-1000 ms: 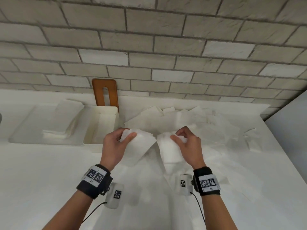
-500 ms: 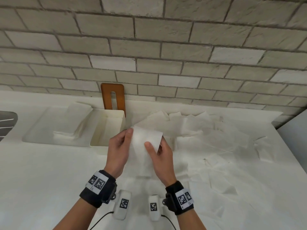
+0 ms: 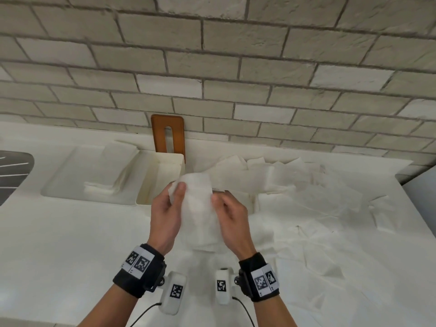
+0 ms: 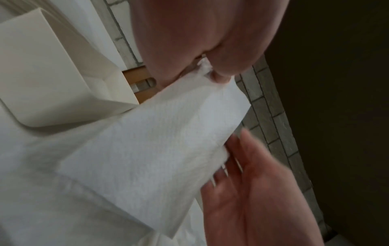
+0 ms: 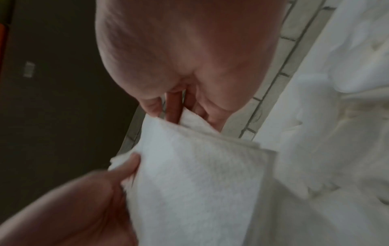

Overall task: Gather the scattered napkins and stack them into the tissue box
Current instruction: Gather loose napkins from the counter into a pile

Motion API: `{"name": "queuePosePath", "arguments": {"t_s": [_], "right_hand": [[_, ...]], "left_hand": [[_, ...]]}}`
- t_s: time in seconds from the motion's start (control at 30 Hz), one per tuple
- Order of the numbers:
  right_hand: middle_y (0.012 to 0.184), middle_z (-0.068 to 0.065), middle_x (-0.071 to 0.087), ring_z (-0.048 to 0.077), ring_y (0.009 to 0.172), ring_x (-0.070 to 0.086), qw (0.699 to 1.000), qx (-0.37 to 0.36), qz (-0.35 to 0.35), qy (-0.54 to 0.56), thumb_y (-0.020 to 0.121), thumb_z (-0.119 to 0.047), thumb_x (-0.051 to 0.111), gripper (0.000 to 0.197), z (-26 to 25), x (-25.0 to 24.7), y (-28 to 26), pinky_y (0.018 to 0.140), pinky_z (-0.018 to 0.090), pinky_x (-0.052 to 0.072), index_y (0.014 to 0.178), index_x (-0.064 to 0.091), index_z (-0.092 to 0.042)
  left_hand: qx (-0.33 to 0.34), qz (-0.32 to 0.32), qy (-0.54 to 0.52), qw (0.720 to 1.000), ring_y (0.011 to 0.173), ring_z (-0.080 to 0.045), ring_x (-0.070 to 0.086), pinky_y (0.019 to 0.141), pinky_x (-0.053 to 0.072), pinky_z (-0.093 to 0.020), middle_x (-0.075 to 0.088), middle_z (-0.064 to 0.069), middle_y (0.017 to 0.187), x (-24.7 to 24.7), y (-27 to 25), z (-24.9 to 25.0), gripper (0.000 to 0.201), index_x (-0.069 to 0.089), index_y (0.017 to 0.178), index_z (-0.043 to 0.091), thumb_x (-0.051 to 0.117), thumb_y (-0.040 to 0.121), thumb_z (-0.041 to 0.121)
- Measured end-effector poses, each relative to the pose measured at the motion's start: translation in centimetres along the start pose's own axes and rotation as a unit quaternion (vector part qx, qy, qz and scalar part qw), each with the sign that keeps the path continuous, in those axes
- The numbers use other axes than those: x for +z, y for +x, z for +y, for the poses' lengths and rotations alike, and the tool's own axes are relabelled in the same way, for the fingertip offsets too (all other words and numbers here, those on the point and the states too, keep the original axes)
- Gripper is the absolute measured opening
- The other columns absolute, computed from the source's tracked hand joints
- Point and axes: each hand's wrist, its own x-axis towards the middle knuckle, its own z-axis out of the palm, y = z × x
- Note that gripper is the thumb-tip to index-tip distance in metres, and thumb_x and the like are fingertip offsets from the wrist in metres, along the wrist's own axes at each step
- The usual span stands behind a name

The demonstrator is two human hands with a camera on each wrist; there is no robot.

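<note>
I hold a napkin up between both hands, above the tabletop. My left hand has its grip clamped on the upper left corner, thumb on top. My right hand pinches the right edge with curled fingers. The open box stands just beyond my left hand, against the tray. More napkins lie scattered to the right.

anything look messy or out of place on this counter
Yes: loose white paper napkins lie scattered and overlapping across the white counter, right of the open white tissue box. Both hands hold a few more.
</note>
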Motion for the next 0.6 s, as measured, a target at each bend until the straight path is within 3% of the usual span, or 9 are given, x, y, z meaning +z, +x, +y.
{"name": "queuePosePath", "arguments": {"t_s": [0.1,0.2,0.27,0.4,0.53,0.6], "right_hand": [[0.119,-0.015,0.076,0.008,0.081,0.065,0.998,-0.013,0.049,-0.046,0.104,-0.012,0.07,0.025,-0.7,-1.0,0.1,0.074,0.037,0.053,0.119,0.079,-0.031],[0.121,-0.013,0.075,0.013,0.111,0.071,0.994,-0.024,0.047,-0.091,0.097,-0.009,0.078,0.029,-2.8,-2.4,0.3,0.085,0.046,0.058,0.114,0.077,-0.033],[0.122,-0.006,0.075,0.021,0.114,0.072,0.997,-0.007,-0.026,-0.07,0.096,-0.01,0.08,0.026,-5.4,-2.8,0.3,0.087,0.051,0.06,0.112,0.077,-0.03],[0.123,-0.003,0.074,0.024,0.112,0.073,0.985,0.005,-0.171,-0.028,0.095,-0.007,0.081,0.025,-10.6,-1.1,1.1,0.086,0.041,0.062,0.113,0.078,-0.023],[0.132,-0.011,0.07,0.02,0.111,0.071,0.985,-0.025,-0.155,-0.075,0.092,-0.01,0.083,0.038,-10.9,3.2,3.9,0.089,0.049,0.061,0.122,0.074,-0.031],[0.136,-0.017,0.068,0.007,0.102,0.07,0.983,-0.039,-0.135,-0.121,0.091,-0.014,0.084,0.044,-9.8,4.5,4.9,0.084,0.037,0.059,0.126,0.07,-0.036]], "left_hand": [[-0.023,0.039,-0.017,0.999,0.095,-0.015,0.074,0.085,0.058,-0.038,0.08,0.002,0.099,-2.6,1.8,0.4,0.028,0.074,0.103,0.011,0.06,0.108,0.035],[-0.023,0.06,-0.025,0.998,0.108,-0.019,0.076,0.094,0.058,-0.04,0.081,0.001,0.109,-5.5,3.7,0.9,0.022,0.075,0.115,0.012,0.067,0.104,0.03],[-0.015,0.05,-0.008,0.999,0.108,-0.019,0.076,0.096,0.059,-0.043,0.081,0.003,0.111,-6.8,4.8,1.4,0.021,0.073,0.117,0.014,0.074,0.1,0.025],[-0.031,-0.004,0.018,0.999,0.097,-0.021,0.078,0.081,0.062,-0.038,0.081,-0.001,0.102,-7.7,6.5,2.3,0.033,0.071,0.114,0.012,0.087,0.087,0.023],[-0.043,-0.079,0.032,0.995,0.094,-0.029,0.077,0.072,0.062,-0.043,0.081,-0.007,0.098,-7.8,7.3,3.0,0.026,0.077,0.105,0.022,0.088,0.084,0.008],[-0.058,-0.106,0.013,0.993,0.1,-0.031,0.077,0.08,0.065,-0.051,0.081,-0.009,0.106,-7.6,7.2,3.1,0.031,0.079,0.111,0.024,0.087,0.083,0.011]]}}
